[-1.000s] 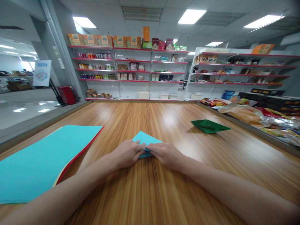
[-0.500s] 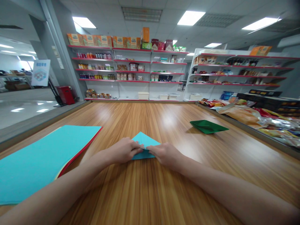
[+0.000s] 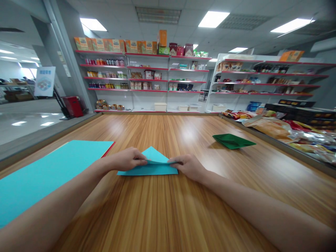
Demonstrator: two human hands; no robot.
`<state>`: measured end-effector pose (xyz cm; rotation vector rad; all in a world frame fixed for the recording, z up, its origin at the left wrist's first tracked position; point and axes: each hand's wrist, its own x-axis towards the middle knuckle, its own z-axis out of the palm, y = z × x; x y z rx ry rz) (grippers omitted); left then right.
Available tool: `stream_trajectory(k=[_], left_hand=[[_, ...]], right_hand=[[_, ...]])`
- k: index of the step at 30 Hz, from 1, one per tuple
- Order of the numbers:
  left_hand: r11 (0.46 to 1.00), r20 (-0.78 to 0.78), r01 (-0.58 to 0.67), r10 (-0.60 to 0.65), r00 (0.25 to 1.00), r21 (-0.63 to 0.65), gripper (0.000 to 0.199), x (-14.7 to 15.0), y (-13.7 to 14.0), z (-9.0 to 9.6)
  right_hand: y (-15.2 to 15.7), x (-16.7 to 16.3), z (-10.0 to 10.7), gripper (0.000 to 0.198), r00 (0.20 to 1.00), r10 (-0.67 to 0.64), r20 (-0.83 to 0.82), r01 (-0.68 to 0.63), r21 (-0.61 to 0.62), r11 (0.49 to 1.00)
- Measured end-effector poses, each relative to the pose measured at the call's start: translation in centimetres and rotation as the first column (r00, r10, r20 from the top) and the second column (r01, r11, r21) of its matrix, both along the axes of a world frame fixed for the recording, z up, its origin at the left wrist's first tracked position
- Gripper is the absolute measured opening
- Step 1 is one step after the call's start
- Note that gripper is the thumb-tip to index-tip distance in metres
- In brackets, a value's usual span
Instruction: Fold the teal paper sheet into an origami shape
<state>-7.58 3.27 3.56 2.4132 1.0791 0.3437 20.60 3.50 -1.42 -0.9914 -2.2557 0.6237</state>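
Observation:
A light-blue sheet of folding paper (image 3: 152, 169) lies on the wooden table in front of me, its far part folded to a point and a long flap along its near side. My left hand (image 3: 130, 159) pinches the flap's fold left of the middle, thumb and fingers pressed together. At the right end of the same fold, my right hand (image 3: 187, 166) grips the paper between thumb and fingers. The flap's edge stands slightly raised between the two hands. Beyond my right hand sits a folded green paper boat (image 3: 233, 141), apart from both hands.
A stack of large coloured paper (image 3: 57, 171), light blue on top, lies on the left of the table (image 3: 147, 217). Packaged snacks (image 3: 273, 127) are heaped past the right edge. Stocked shelves (image 3: 147, 80) stand behind the table.
Both hands have drawn apart along the light-blue paper, the left moving leftward. More of the near flap shows between them, and the paper's tip has shifted slightly left.

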Motion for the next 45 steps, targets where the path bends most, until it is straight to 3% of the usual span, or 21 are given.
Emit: stream_trajectory(k=[4, 8, 13, 17, 19, 22, 26, 29, 33, 38, 42, 45], left_hand=[[0.997, -0.11, 0.052, -0.058, 0.992, -0.052, 0.037, -0.7, -0.3, 1.2], [0.994, -0.103, 0.06, -0.069, 0.992, -0.091, 0.025, 0.1, -2.0, 2.6], [0.957, -0.008, 0.169, -0.176, 0.984, -0.234, 0.032, 2.1, -3.6, 2.9], [0.951, 0.034, 0.28, -0.278, 0.96, -0.131, 0.034, 2.3, -3.0, 1.8], [0.936, 0.098, 0.301, -0.287, 0.953, -0.185, 0.042, 2.0, -2.6, 1.2], [0.933, 0.14, 0.251, -0.221, 0.965, -0.256, 0.053, 1.7, -2.3, 0.7], [0.979, 0.046, 0.176, -0.172, 0.984, -0.101, 0.066, 2.0, -2.4, 0.6], [0.99, 0.008, 0.134, -0.134, 0.991, 0.035, 0.087, 2.7, -2.5, 0.3], [0.998, -0.099, -0.003, 0.01, 0.995, 0.068, 0.105, 3.5, -2.5, -1.4], [0.974, -0.133, -0.173, 0.193, 0.972, 0.148, 0.11, 4.4, -2.7, -4.0], [0.931, -0.067, -0.32, 0.336, 0.94, 0.178, 0.116, 4.6, -2.3, -5.0], [0.934, -0.071, -0.32, 0.334, 0.94, 0.156, 0.111, 4.6, -2.0, -5.0]], right_hand=[[0.4, -0.7, 0.0, 0.021, 0.969, 0.055, -0.24, -0.103, -0.19, 0.976], [0.7, -0.8, 0.4, 0.02, 0.962, -0.008, -0.274, -0.08, -0.307, 0.948], [1.0, -0.8, 0.5, 0.025, 0.956, -0.004, -0.293, -0.076, -0.26, 0.963], [0.9, -0.9, 0.2, 0.046, 0.98, -0.072, -0.183, 0.041, -0.168, 0.985], [0.9, -0.9, 0.2, 0.054, 0.988, -0.086, -0.125, 0.077, -0.08, 0.994], [0.8, -1.0, 0.6, 0.054, 0.994, -0.105, -0.037, 0.106, 0.031, 0.994], [0.4, -1.1, 1.6, 0.039, 0.994, -0.109, -0.009, 0.109, 0.079, 0.991], [0.1, -1.3, 1.9, 0.038, 0.996, -0.066, -0.058, 0.069, 0.05, 0.996], [-0.4, -1.6, 1.3, 0.044, 0.987, -0.015, -0.162, 0.017, 0.008, 1.0], [-0.4, -2.2, 0.2, 0.032, 0.963, 0.1, -0.249, -0.136, -0.132, 0.982], [0.0, -2.3, 0.0, 0.037, 0.949, 0.06, -0.309, -0.143, -0.253, 0.957], [0.0, -2.1, 0.1, 0.036, 0.948, 0.05, -0.313, -0.143, -0.282, 0.949]])
